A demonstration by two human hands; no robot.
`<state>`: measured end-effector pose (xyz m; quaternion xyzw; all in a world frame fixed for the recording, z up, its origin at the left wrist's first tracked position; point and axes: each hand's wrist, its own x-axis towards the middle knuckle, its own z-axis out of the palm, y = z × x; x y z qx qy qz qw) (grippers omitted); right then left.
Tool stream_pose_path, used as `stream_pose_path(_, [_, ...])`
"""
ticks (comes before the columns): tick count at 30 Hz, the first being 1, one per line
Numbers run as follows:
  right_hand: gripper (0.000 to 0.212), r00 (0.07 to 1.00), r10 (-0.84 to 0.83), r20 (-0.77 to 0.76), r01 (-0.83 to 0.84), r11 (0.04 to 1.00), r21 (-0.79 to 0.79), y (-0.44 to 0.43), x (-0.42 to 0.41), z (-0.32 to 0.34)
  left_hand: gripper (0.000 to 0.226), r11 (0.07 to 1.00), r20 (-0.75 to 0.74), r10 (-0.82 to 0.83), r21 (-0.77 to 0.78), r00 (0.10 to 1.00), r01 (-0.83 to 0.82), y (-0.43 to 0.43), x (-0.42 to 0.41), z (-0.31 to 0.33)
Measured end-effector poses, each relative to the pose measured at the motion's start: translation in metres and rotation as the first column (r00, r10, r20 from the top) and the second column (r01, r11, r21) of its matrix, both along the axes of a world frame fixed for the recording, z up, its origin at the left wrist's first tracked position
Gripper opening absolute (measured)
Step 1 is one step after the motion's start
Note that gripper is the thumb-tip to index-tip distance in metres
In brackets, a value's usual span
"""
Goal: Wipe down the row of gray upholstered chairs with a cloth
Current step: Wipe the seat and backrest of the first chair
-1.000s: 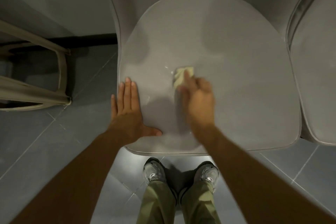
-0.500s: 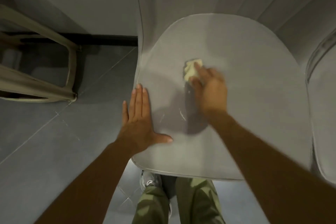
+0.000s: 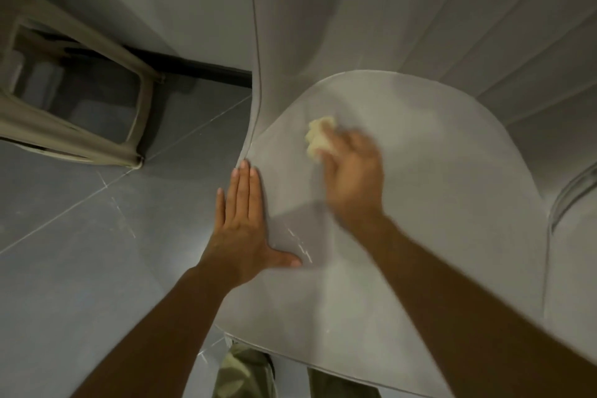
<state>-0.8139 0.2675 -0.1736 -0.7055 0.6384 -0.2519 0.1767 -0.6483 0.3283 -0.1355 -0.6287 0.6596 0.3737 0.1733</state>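
At the far left a beige plastic frame point(image 3: 137, 126) stands on the gray tiled floor point(image 3: 74, 252). My left hand point(image 3: 245, 223) lies flat on the left edge of the gray seat point(image 3: 436, 220). Its four fingers are straight and close together and the thumb is spread out to the right. It holds nothing and only presses on the cushion. A few thin white marks are on the fabric just beside the thumb. Below the front edge of the seat a part of my olive trousers point(image 3: 245, 375) shows.

More to the right is the cloth point(image 3: 318, 136), small, pale yellow and crumpled. It lies on the rear left part of the seat, near the place where the seat meets the backrest point(image 3: 371, 16). My right hand point(image 3: 352, 181) is on top of it, the fingers bent over the cloth and holding it against the fabric. This hand is blurred, so I cannot tell each finger apart. The seat is light gray, smooth and rounded. At the right edge a part of the next gray chair point(image 3: 578, 268) is just beside this one.
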Motion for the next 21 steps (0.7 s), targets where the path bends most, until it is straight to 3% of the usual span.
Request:
stream_pose_path(3, [0.035,0.966,0.254,0.037,-0.252,0.966,-0.05,0.047,0.029,0.005,0.138,1.0,-0.012,0.029,-0.002,1.0,-0.029,0.005,0.002,0.003])
stream_pose_path(5, [0.042,0.946,0.317,0.069,-0.317,0.948,-0.009,0.036,0.024,0.005,0.137,0.998,-0.01,0.063,0.006,0.998,-0.063,0.009,0.002,0.002])
stream_pose_path(7, [0.042,0.988,0.14,0.071,-0.138,0.99,-0.032,0.0,0.011,0.007,0.136,0.996,-0.012,0.088,0.006,0.996,-0.088,0.01,0.002,0.0])
stream_pose_path(9, [0.039,0.993,-0.111,-0.026,0.111,0.994,0.006,-0.044,-0.001,0.013,0.134,0.996,-0.012,0.091,-0.015,0.996,-0.091,0.008,0.002,-0.002])
stream_pose_path(11, [0.039,0.979,-0.151,-0.135,0.172,0.972,0.16,-0.073,-0.001,0.016,0.134,0.997,0.007,0.082,-0.014,0.997,-0.082,0.007,0.002,-0.004])
stream_pose_path(13, [0.04,0.985,-0.133,-0.113,0.157,0.958,0.24,-0.073,0.014,0.017,0.135,0.997,0.023,0.08,-0.005,0.997,-0.08,0.007,0.002,-0.005])
stream_pose_path(15, [0.043,0.996,-0.034,-0.083,0.053,0.969,0.24,-0.045,0.034,0.012,0.136,0.997,0.034,0.08,0.005,0.996,-0.08,0.007,0.002,-0.008])
stream_pose_path(18, [0.037,0.977,0.205,-0.065,-0.199,0.976,0.086,0.004,0.046,0.007,0.139,0.997,0.055,0.072,0.003,0.996,-0.072,0.008,0.002,-0.008])
stream_pose_path(21, [0.041,0.962,0.271,0.036,-0.273,0.958,0.091,0.001,0.033,0.01,0.138,0.996,0.038,0.087,0.003,0.996,-0.087,0.017,0.005,-0.004])
